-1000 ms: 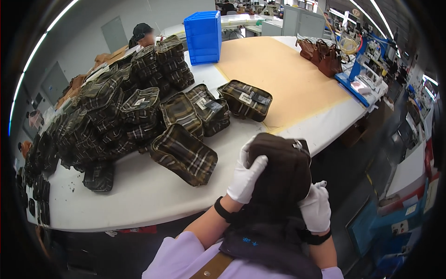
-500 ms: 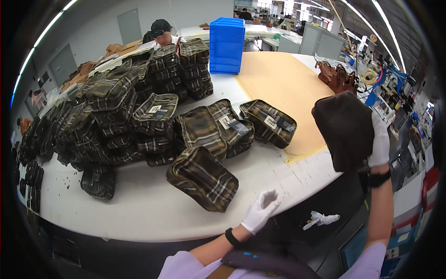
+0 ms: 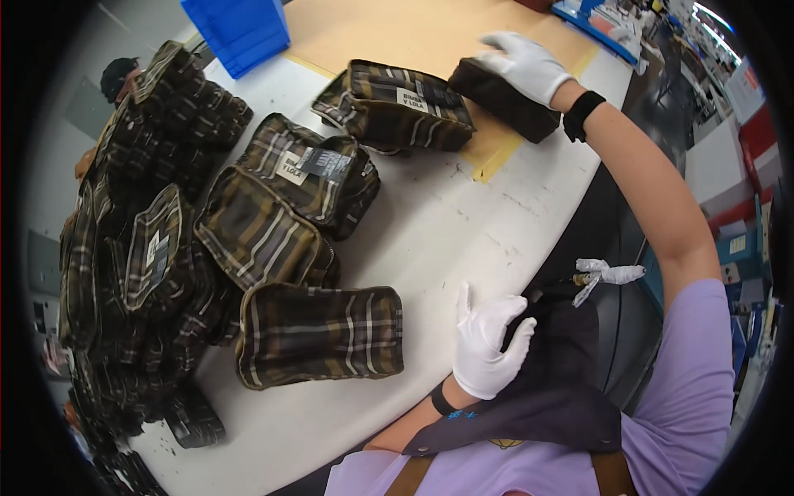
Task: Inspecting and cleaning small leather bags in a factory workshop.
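white gloves, black wristbands, lilac short sleeves, dark apron

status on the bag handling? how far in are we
Done: one plaid bag lies at the edge of the tan mat. In hand: the right hand presses a dark brown bag onto that mat; the left hand rests at the table edge, holding nothing. Left: a big pile of plaid bags sits on the white table.

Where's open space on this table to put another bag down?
Bare white tabletop lies between the plaid bags, the table's near edge and the left hand. The tan mat is open behind the dark bag under the right hand. Crowded: the left side, heaped with plaid bags.
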Demonstrator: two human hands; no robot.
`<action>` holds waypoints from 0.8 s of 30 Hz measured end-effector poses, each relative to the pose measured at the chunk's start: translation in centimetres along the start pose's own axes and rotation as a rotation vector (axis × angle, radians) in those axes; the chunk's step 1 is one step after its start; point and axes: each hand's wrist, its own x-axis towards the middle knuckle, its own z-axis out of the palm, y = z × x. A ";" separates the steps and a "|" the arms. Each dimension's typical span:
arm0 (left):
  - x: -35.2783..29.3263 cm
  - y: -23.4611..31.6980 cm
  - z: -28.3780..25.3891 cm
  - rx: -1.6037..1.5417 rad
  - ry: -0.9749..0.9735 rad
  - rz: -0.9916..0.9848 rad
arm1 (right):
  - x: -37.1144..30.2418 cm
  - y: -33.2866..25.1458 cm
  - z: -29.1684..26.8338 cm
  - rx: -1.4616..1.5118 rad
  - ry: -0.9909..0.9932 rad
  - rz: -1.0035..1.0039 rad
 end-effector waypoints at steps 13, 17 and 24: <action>1.1 1.0 -0.2 0.013 -0.081 0.018 | -1.7 -11.4 1.3 0.532 -0.123 0.062; 0.1 0.7 0.3 0.105 -0.004 0.067 | -3.0 -12.9 -3.5 0.885 -0.021 0.181; 0.8 2.8 0.4 -0.496 0.220 -0.340 | -11.7 -14.9 -11.4 1.520 0.012 0.271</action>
